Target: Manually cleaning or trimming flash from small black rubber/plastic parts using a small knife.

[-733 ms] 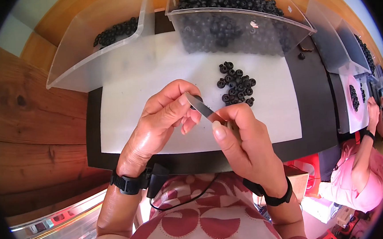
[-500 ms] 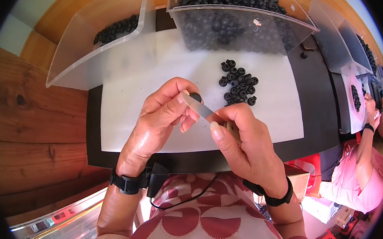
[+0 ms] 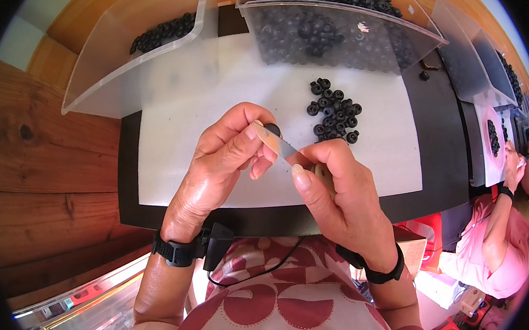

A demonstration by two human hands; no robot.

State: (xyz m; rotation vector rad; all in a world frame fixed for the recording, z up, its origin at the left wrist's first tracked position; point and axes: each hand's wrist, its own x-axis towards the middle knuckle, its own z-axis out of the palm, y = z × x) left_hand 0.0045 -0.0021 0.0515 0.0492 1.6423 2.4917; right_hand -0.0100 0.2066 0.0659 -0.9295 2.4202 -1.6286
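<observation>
Between the thumb and fingers of my left hand (image 3: 226, 146) is a small round black part (image 3: 272, 129), partly covered by the fingertips. My right hand (image 3: 343, 190) grips a knife (image 3: 280, 147) by its handle, mostly hidden in the palm. The blade points up and left, lying against or just in front of the black part. Both hands are over a white mat (image 3: 178, 165). On the mat, just beyond my right hand, lies a loose pile of similar black parts (image 3: 333, 112), each with a round ring-like end.
A clear bin (image 3: 341, 31) heaped with black parts stands at the back. Another clear bin (image 3: 142, 75) at far left holds fewer. More bins (image 3: 475, 58) line the right. A co-worker in pink (image 3: 494, 247) sits at right beside a pink tray (image 3: 490, 143). One stray part (image 3: 424, 75) lies on the dark table.
The whole view has shifted slightly. The knife blade has tilted a little against the black part, while both hands keep nearly the same pose and hold.
</observation>
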